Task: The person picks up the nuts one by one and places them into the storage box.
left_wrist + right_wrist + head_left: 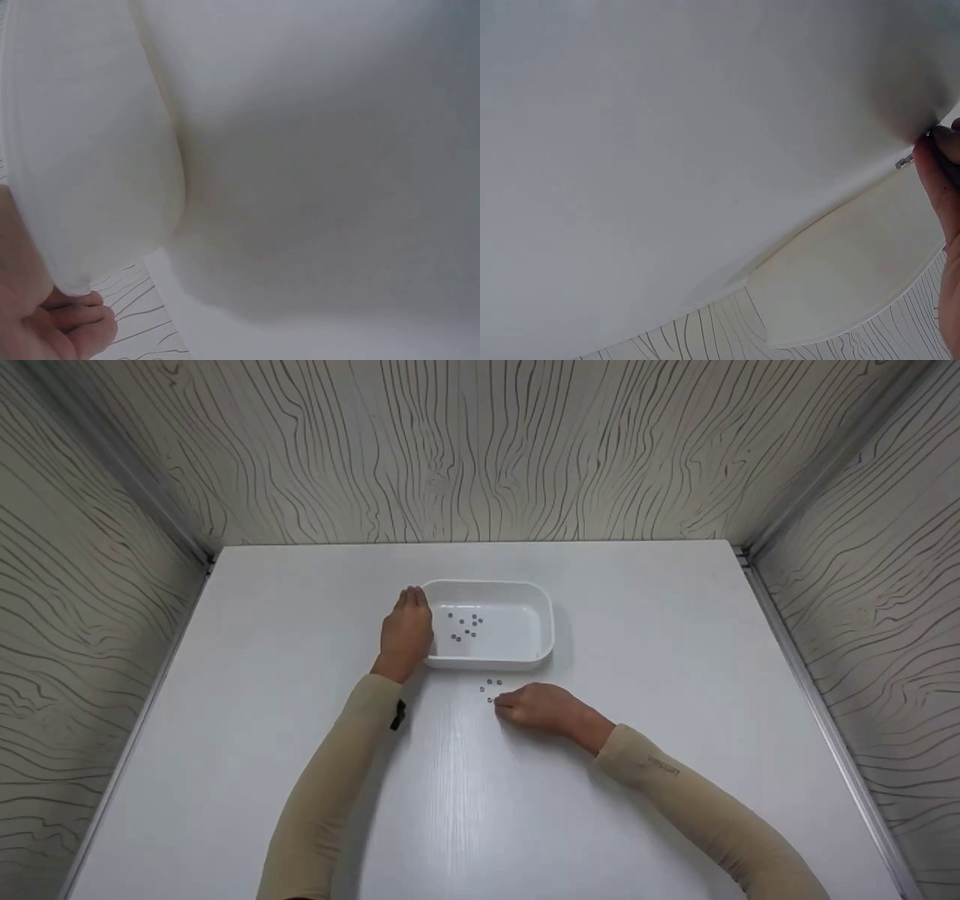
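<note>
A white rectangular tray (pixel 487 664) stands on the table with several small metal nuts (pixel 474 623) scattered in its left half. My left hand (pixel 407 631) holds the tray's left side; in the left wrist view its fingers (pixel 96 330) curl past the tray's corner. Just in front of the tray, a few more nuts (pixel 490 682) lie on the tabletop. Beside them my right hand (pixel 541 708) is low at the table, thumb and fingertips pinched together on a tiny metal nut (pixel 930 133), mostly hidden by the fingertips. Another nut (pixel 904 161) lies close to those fingertips.
The white tabletop (pixel 675 622) reaches back to a wood-grain panel (pixel 480 450). Similar panels rise at left and right, with metal rails (pixel 825 735) along the side edges. A black tab (pixel 398 715) hangs from the left sleeve.
</note>
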A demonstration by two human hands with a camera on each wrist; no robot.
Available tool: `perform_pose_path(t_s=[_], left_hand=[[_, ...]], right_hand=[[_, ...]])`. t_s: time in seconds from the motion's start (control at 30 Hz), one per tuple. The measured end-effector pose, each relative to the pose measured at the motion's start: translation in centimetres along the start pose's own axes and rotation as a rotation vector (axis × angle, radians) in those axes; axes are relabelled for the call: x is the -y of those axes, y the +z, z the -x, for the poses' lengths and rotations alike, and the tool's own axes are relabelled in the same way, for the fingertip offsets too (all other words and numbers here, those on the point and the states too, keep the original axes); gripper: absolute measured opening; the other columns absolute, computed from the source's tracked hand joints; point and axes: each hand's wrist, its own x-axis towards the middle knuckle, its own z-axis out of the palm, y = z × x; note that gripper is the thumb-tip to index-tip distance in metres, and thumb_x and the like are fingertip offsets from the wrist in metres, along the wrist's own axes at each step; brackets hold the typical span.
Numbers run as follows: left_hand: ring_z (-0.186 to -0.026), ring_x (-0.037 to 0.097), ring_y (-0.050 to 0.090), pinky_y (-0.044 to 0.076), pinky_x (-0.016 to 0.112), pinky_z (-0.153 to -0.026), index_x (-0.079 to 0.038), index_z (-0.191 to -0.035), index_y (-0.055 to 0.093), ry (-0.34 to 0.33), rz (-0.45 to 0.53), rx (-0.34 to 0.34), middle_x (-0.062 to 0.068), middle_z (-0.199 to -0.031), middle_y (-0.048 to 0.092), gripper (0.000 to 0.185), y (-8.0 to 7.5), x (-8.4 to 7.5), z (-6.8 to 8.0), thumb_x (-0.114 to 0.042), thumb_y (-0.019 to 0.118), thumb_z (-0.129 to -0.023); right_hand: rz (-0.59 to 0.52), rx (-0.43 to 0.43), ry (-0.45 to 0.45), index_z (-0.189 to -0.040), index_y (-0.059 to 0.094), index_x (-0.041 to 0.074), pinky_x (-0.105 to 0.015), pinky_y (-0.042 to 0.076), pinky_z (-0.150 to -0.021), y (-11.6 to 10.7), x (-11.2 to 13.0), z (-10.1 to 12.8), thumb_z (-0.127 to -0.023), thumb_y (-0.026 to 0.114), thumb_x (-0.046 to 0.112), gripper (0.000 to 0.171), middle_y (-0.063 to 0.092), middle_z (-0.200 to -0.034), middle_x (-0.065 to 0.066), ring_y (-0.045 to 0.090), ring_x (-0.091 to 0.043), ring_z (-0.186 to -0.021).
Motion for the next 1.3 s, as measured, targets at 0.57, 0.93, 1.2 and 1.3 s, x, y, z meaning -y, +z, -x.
perform_pose_path(t_s=[0.57, 0.93, 1.2, 1.3], left_hand=[[-0.142, 0.04, 0.058, 0.058, 0.041, -0.111, 0.017, -0.15, 0.043, 0.022, 0.032, -0.036, 0.032, -0.15, 0.055, 0.051, 0.2, 0.1, 0.0, -0.006, 0.055, -0.106], [-0.141, 0.04, 0.058, 0.06, 0.04, -0.108, 0.016, -0.149, 0.044, 0.016, 0.028, -0.05, 0.032, -0.149, 0.056, 0.051, 0.3, 0.2, 0.0, -0.005, 0.057, -0.105], [-0.143, 0.041, 0.056, 0.06, 0.04, -0.108, 0.016, -0.151, 0.042, 0.013, 0.048, -0.03, 0.033, -0.15, 0.054, 0.052, 0.1, 0.0, 0.1, -0.006, 0.057, -0.106], [-0.143, 0.04, 0.057, 0.06, 0.039, -0.108, 0.016, -0.151, 0.042, 0.015, 0.046, -0.034, 0.033, -0.15, 0.054, 0.051, 0.1, 0.1, 0.1, -0.005, 0.055, -0.106]], right_hand=[[0.006, -0.046, -0.005, -0.104, 0.076, 0.007, -0.023, 0.066, -0.071, -0.2, 0.0, 0.3, -0.084, 0.08, -0.002, 0.022, 0.082, -0.109, -0.001, 0.08, -0.012, -0.086], [-0.169, -0.137, 0.09, -0.114, 0.078, 0.007, -0.026, 0.067, -0.083, -0.6, -0.3, 1.1, -0.086, 0.081, 0.0, 0.029, 0.082, -0.115, -0.006, 0.08, -0.016, -0.1], [-0.486, -0.297, 0.212, -0.109, 0.081, 0.001, -0.03, 0.068, -0.086, -1.2, -1.0, 1.1, -0.083, 0.08, -0.011, 0.029, 0.082, -0.11, -0.011, 0.081, -0.022, -0.102], [-0.567, -0.342, 0.26, -0.109, 0.082, 0.001, -0.031, 0.069, -0.085, -1.6, -1.1, 0.9, -0.084, 0.078, -0.012, 0.029, 0.082, -0.108, -0.011, 0.081, -0.021, -0.101]])
